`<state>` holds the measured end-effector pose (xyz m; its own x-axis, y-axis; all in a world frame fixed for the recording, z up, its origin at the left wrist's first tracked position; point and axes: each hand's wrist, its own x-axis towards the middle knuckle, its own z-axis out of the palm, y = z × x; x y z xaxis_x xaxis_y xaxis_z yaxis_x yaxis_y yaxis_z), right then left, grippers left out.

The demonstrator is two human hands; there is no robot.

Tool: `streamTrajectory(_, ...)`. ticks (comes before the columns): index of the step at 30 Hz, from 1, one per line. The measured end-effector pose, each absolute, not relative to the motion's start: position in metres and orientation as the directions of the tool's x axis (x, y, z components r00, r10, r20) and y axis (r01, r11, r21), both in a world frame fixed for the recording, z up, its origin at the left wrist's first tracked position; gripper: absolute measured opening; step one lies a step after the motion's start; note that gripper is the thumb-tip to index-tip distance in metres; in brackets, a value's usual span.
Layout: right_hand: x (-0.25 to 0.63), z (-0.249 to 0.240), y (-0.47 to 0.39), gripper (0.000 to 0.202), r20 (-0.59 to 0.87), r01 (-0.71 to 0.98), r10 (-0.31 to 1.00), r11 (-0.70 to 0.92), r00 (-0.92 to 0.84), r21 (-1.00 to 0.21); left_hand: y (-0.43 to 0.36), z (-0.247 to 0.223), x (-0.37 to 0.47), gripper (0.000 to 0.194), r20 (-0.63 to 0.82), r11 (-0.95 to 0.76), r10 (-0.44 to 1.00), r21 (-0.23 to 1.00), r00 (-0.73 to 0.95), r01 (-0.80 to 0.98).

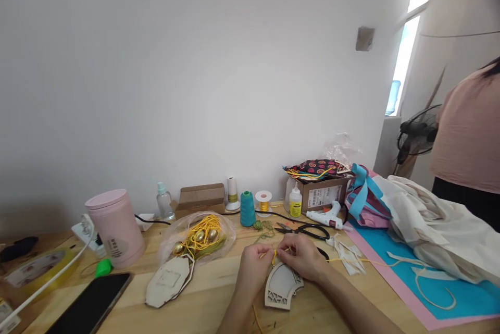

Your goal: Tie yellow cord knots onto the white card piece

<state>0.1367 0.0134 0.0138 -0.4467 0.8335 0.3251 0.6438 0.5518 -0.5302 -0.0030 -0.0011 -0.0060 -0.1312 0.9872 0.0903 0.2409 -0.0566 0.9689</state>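
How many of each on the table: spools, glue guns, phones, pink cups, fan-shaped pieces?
Spools: 3 (teal spool, yellow spool, white spool)
Glue gun: 1
Phone: 1
Pink cup: 1
Fan-shaped piece: 1
Total: 7

A plain pale wall [203,73] rises behind the wooden table [211,292].

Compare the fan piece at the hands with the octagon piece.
The fan piece has curved sides; the octagon piece has straight ones. The fan piece has lattice ends; the octagon piece shows none. The fan piece is at the right hand; the octagon piece lies by the plastic bag. Both are pale and flat.
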Motion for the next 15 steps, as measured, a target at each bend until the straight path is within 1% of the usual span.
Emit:
streamTrajectory(9, 0.1375, 0.0113, 0.0141, 0.019, 0.335, 0.654, 0.826, 0.564, -0.454, -0.504, -0.0007, -0.0049, -0.0041, 0.023, 0.155, -0.123, 0.985, 0.941, -0.079, 0.317)
streamTrajectory(15, 0.1384, 0.0088, 0.0168, 0.019, 0.342, 0.640, 0.828, 0.560, -0.445, -0.526, 0.0003, -0.0075, -0.0049, 0.023, 0.161, -0.135, 0.985, 0.945, -0.066, 0.299)
